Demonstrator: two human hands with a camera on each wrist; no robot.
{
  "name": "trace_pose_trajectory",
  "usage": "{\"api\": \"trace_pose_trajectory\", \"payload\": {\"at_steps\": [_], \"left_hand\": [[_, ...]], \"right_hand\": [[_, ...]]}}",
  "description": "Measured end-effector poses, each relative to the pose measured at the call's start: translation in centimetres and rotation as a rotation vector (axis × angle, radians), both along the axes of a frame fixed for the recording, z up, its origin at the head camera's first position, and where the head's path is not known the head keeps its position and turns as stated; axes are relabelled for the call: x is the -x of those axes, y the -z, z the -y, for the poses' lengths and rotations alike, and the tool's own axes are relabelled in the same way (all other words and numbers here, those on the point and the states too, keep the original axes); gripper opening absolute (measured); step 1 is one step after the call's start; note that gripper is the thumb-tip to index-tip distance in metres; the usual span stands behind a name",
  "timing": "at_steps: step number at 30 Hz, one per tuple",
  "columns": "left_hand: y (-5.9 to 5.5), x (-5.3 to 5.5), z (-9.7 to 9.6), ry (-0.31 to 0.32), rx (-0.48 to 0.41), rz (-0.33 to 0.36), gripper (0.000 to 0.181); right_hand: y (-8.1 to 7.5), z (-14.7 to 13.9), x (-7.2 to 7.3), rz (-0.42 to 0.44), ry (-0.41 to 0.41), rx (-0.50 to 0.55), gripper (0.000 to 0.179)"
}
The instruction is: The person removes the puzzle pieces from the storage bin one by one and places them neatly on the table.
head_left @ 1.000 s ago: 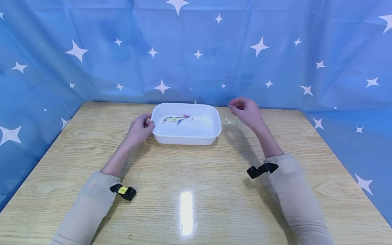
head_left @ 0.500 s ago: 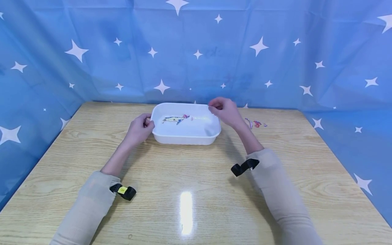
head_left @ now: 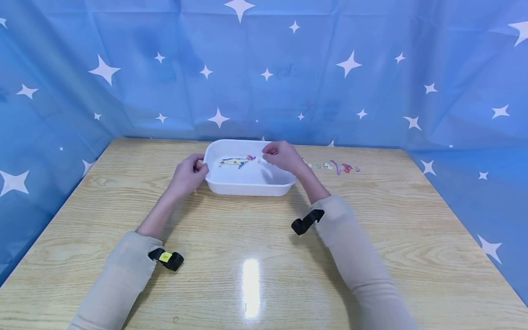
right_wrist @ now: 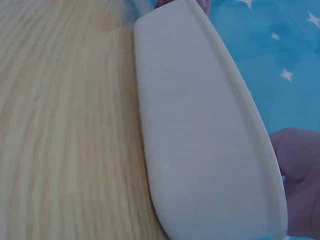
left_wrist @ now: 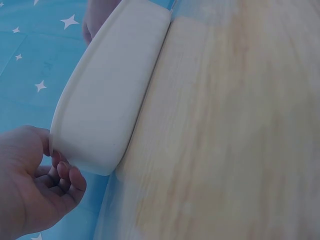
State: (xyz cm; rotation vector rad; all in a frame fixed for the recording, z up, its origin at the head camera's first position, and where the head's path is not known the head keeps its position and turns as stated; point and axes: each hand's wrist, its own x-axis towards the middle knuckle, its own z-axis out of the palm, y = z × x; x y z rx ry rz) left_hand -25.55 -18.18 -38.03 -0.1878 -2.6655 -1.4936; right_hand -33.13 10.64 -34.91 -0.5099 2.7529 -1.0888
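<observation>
A white plastic basin stands at the back of the wooden table. My left hand grips its left rim, thumb on the near side; the left wrist view shows the curled fingers right at the rim. Inside lie a long yellow-and-blue flat cutout, a pink piece at its right end and a tiny pink bit. My right hand is over the basin's right half, thumb and forefinger pinching a tiny pale piece, mostly hidden. In the right wrist view, the basin wall covers part of this hand.
Right of the basin, several small flat cutouts lie in a row, among them a green one, a purple curved one and a red one. A blue curtain with white stars hangs behind the table's back edge.
My right hand has moved left from above the row of cutouts, across the basin's right rim and over its inside. The row shows again. The left hand and the basin have stayed put.
</observation>
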Motion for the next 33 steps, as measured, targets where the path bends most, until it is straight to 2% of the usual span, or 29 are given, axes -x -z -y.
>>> {"api": "trace_pose_trajectory", "payload": {"at_steps": [5, 7, 12, 22, 33], "left_hand": [[0.0, 0.0, 0.0, 0.006, 0.002, -0.004, 0.041], [0.0, 0.0, 0.0, 0.005, 0.004, -0.008, 0.041], [-0.1, -0.1, -0.1, 0.007, 0.000, -0.005, 0.041], [-0.1, 0.0, -0.1, 0.007, 0.001, 0.008, 0.042], [0.1, 0.1, 0.0, 0.006, 0.003, -0.009, 0.041]], "right_hand": [[0.3, 0.5, 0.7, 0.074, 0.036, -0.050, 0.030], [0.5, 0.8, 0.9, 0.077, 0.038, -0.082, 0.030], [1.0, 1.1, 1.1, 0.049, 0.040, -0.160, 0.029], [1.8, 1.4, 1.0, 0.039, 0.019, -0.160, 0.022], [2.9, 1.6, 1.2, -0.017, -0.023, -0.189, 0.012]]}}
